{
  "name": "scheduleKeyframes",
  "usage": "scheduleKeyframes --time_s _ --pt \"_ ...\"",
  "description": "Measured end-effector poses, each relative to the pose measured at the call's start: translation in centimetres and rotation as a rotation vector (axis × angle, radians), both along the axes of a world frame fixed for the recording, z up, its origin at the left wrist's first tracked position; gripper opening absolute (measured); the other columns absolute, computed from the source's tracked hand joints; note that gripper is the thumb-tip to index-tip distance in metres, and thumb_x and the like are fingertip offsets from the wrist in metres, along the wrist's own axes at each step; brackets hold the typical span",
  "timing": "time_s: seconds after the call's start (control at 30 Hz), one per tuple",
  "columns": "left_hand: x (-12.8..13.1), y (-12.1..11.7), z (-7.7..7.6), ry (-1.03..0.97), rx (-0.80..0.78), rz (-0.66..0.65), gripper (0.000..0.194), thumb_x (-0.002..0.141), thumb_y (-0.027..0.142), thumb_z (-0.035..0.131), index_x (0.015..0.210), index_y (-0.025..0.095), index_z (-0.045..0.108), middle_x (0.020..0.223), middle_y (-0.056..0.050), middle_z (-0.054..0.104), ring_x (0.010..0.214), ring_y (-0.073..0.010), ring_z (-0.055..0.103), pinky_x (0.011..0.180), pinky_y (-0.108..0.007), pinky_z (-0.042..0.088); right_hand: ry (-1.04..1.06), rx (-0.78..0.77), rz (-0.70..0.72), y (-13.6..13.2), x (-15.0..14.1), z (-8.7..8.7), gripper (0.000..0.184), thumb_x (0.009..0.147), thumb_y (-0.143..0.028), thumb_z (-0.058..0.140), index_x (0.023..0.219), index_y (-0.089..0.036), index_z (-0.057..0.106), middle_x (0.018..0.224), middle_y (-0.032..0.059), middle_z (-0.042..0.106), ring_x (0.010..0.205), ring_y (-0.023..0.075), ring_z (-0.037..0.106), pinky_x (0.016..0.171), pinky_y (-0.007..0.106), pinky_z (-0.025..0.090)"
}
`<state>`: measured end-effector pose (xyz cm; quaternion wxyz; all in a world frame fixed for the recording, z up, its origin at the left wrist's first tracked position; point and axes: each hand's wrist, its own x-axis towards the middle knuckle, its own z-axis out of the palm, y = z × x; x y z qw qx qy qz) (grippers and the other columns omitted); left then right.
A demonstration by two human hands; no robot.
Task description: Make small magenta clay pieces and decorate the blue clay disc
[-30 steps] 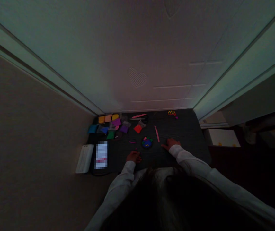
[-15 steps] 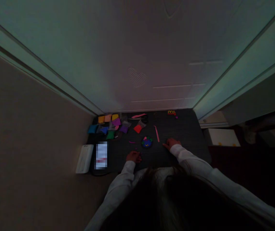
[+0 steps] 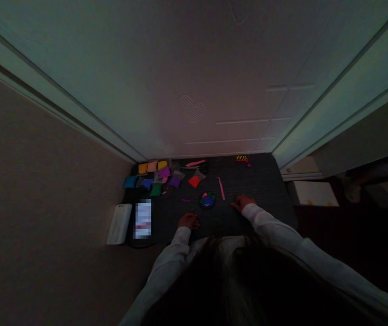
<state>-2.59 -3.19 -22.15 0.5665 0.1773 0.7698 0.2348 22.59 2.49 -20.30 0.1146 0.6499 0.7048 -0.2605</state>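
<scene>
Head view, dim; I work from the feed alone.

Blue piece (image 3: 207, 201): round, green and pink bits at its far edge, small yellow marks on its face. It sits on the dark table (image 3: 262, 174), between the two hands and a little farther out than both. No fingers touch it. I can't call one hand clearly nearer to it.

Left hand (image 3: 188, 221): low on the table, nearer the body than the blue piece and left of it. Fingers curled; I cannot tell whether the tips meet or pinch anything.

Right hand (image 3: 244, 203): right of the blue piece, palm down, thumb apart from the bent fingers. I see nothing held.

Pink tweezers (image 3: 221, 189): lying between the blue piece and the right hand, touching neither. Long axis runs mostly away from the body, bent tip at the far end, near end angled slightly towards the right hand. The right is plainly the nearer hand here.

Purple strip (image 3: 186, 200): left of the blue piece, lying crosswise, beyond the left hand.

Farther out: red packet (image 3: 194, 181), scissors (image 3: 203, 168), and a red-and-yellow piece (image 3: 241, 159) near the back edge. Phone (image 3: 143, 219) at left, its screen blurred.
</scene>
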Motion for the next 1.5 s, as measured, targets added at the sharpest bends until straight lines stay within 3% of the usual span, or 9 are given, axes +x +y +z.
scheduleKeyframes --time_s 0.2,0.4,0.6,0.83,1.03,1.5 --pt "-0.4 -0.2 -1.1 -0.051 0.032 0.006 0.013 0.066 0.023 0.05 0.07 0.015 0.041 0.038 0.005 0.048 0.034 -0.0105 0.051 0.036 -0.02 0.041 0.017 0.015 -0.006 -0.4 0.0 0.1 0.044 0.055 -0.06 0.044 0.076 -0.021 0.05 0.087 0.0038 0.047 0.082 0.0187 0.045 0.069 0.032 0.028" --pt "-0.7 -0.3 -1.7 -0.088 0.048 -0.006 0.013 0.066 0.023 0.049 0.069 0.016 0.039 0.039 0.005 0.048 0.035 -0.0107 0.052 0.035 -0.02 0.04 0.045 -0.01 -0.078 0.3 -0.4 -0.3 0.044 0.063 -0.059 0.034 0.071 -0.02 0.053 0.084 0.0052 0.05 0.078 0.0181 0.047 0.067 0.032 0.03" --pt "-0.8 -0.2 -2.1 -0.086 0.043 -0.008 0.013 0.066 0.022 0.049 0.067 0.017 0.037 0.039 0.005 0.048 0.034 -0.0109 0.051 0.034 -0.02 0.04 0.14 -0.08 -0.153 1.0 1.0 -1.2 0.038 0.066 -0.054 0.035 0.077 -0.022 0.052 0.08 -0.0001 0.055 0.072 0.0107 0.05 0.059 0.021 0.035" --pt "-0.8 -0.2 -1.6 -0.073 0.025 -0.024 0.013 0.066 0.023 0.05 0.066 0.016 0.039 0.038 0.005 0.049 0.035 -0.0116 0.052 0.036 -0.022 0.042 0.139 -0.204 -0.202 2.0 1.5 -1.5 0.029 0.059 -0.046 0.051 0.072 -0.021 0.054 0.072 -0.0018 0.058 0.065 0.0098 0.052 0.053 0.018 0.036" --pt "-0.5 -0.2 -0.7 -0.034 0.016 -0.021 0.016 0.064 0.027 0.052 0.068 0.015 0.042 0.04 0.004 0.05 0.038 -0.0112 0.053 0.039 -0.022 0.043 0.047 -0.251 -0.223 2.6 0.1 -0.6 0.037 0.049 -0.05 0.056 0.07 -0.02 0.054 0.07 0.0017 0.057 0.065 0.0159 0.053 0.05 0.024 0.036" --pt "-0.3 -0.1 -0.3 -0.047 0.016 -0.014 0.015 0.066 0.026 0.051 0.07 0.015 0.042 0.038 0.004 0.049 0.035 -0.0108 0.052 0.039 -0.022 0.043 0.011 -0.241 -0.197 2.3 -0.2 -0.2 0.037 0.05 -0.05 0.055 0.07 -0.019 0.05 0.071 0.0017 0.056 0.066 0.0153 0.053 0.05 0.023 0.036"
